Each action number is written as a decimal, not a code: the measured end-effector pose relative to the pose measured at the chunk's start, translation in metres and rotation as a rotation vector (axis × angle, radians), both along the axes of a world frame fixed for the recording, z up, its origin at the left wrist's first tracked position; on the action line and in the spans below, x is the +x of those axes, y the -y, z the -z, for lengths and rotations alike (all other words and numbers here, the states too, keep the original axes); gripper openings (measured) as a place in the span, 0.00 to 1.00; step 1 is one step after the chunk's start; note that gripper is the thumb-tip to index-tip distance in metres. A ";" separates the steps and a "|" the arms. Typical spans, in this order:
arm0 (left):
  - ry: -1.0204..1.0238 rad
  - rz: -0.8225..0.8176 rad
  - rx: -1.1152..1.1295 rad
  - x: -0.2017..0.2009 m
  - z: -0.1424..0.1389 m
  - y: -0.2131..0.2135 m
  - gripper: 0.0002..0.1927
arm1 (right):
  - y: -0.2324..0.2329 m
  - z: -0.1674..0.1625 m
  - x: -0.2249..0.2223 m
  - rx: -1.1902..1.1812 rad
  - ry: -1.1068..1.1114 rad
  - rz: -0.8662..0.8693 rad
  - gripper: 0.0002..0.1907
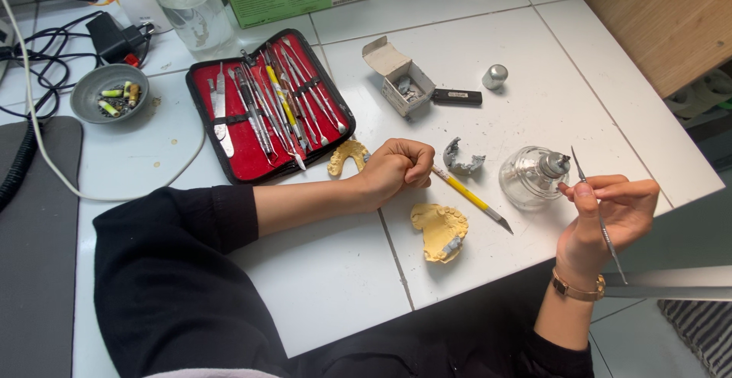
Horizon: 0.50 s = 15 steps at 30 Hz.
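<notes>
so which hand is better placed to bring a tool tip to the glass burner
Right. The right hand holds the thin metal tool beside the glass burner; the left hand, fisted around the yellow-handled tool, sits farther away.

The single head-worn camera looks steeply down and slightly forward from just above the person's chest onto the white tiled bench, close enough that both forearms fill the lower frame and the bench's right edge shows.

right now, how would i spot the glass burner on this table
Start at the red tool case on the white table and look right, past the left hand. The glass burner stands beside the right hand; it is the only clear, rounded thing there, with a metal cap.
</notes>
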<state>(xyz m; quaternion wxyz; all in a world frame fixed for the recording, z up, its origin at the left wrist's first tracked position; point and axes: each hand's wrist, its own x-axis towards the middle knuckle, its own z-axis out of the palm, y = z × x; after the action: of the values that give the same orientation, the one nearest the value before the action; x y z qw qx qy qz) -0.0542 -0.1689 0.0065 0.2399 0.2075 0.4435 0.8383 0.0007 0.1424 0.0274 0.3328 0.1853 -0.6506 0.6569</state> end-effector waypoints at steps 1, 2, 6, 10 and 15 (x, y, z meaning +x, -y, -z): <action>0.016 0.002 0.019 0.000 0.001 0.000 0.09 | 0.001 0.000 -0.001 -0.004 0.002 -0.003 0.15; 0.029 0.003 0.038 0.000 0.001 0.001 0.09 | 0.001 0.001 0.000 -0.009 0.006 -0.009 0.15; 0.039 -0.018 0.030 0.004 -0.011 0.002 0.10 | 0.001 0.002 -0.004 0.015 -0.003 -0.007 0.15; 0.108 -0.164 -0.009 0.012 -0.041 0.002 0.12 | 0.000 0.004 -0.004 0.025 0.015 0.017 0.15; -0.192 -0.218 0.069 0.015 -0.066 0.017 0.18 | -0.002 0.004 -0.011 0.006 0.034 0.032 0.14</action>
<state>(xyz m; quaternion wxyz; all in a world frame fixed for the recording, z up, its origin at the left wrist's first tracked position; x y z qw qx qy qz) -0.0388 -0.1860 0.0726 0.0965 0.2455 0.4555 0.8503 -0.0099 0.1448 0.0233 0.3315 0.1648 -0.6611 0.6526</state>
